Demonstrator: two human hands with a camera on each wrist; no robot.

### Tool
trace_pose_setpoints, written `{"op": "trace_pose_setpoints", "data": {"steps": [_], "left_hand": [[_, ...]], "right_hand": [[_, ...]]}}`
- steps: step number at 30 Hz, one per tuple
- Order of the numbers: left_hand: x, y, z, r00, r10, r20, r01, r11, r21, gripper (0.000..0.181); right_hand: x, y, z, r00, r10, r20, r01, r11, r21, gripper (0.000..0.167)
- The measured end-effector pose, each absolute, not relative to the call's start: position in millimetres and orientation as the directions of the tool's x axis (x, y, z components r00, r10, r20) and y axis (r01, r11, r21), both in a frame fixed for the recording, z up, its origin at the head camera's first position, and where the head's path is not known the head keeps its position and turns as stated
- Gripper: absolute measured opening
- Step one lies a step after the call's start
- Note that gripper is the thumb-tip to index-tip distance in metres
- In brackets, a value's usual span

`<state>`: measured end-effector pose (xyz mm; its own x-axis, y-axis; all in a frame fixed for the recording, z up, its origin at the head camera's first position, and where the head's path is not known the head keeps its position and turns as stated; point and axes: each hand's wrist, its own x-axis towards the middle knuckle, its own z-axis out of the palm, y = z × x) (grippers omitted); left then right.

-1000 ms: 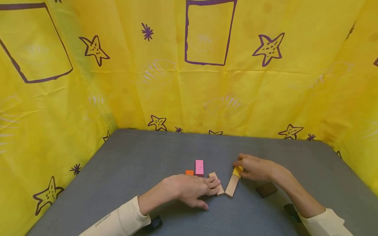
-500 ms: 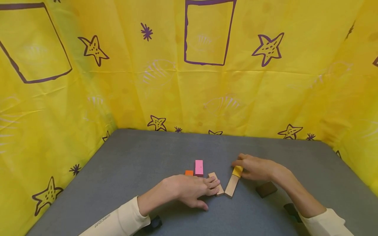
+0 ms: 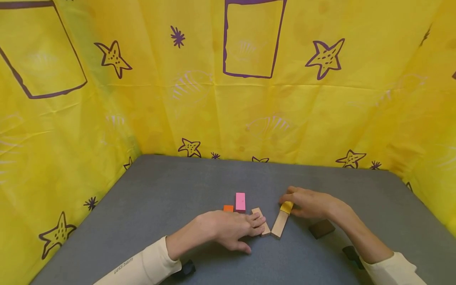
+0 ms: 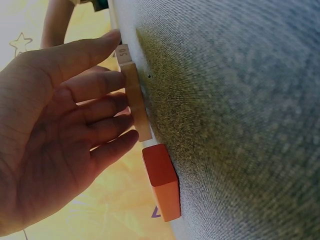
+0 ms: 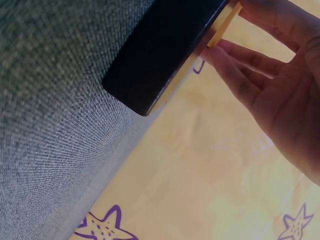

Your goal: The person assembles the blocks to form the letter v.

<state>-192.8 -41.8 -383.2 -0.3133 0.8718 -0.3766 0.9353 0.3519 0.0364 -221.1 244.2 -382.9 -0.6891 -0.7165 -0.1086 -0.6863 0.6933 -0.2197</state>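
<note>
Moved since the earlier frame: next to nothing, just a faint shift of the whole head view. Head view: note left plain block [image 3: 256,211] and right plain block [image 3: 279,224] on the gray table [image 3: 171,186], near ends together in a V, tip toward the wearer. Beyond the right plain block, in line with it: yellow block [image 3: 286,208]. Judged done: V laid, yellow block lined up. Judged undone: yellow block not yet let go; pink block [image 3: 240,201], orange block [image 3: 228,208] and dark block [image 3: 322,229] all apart from the V, unjoined. Read axes: left plain block from far left to near right; right plain block from near left to far right; yellow block seemingly along the same slant, partly covered; pink block straight away from the wearer; orange block too hidden to tell. Left wrist view: see left hand [image 4: 65,110] loosely extended, gripping nothing, fingertips against a plain block. Right wrist view: see right hand [image 5: 280,80] pinching yellow block between fingertips, behind dark block, long axis diagonal. Butted or overlapping at the yellow joint: cannot tell.
</note>
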Motion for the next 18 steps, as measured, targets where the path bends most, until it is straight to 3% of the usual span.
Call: {"op": "trace_pose_setpoints", "data": {"steps": [18], "left_hand": [[-191.3, -42.0, -382.3, -0.322, 0.870, -0.374, 0.932, 0.361, 0.039, 0.069]], "right_hand": [[-220.4, 245.4, -385.1, -0.677, -0.731, -0.080, -0.710, 0.678, -0.190, 0.031]]}}
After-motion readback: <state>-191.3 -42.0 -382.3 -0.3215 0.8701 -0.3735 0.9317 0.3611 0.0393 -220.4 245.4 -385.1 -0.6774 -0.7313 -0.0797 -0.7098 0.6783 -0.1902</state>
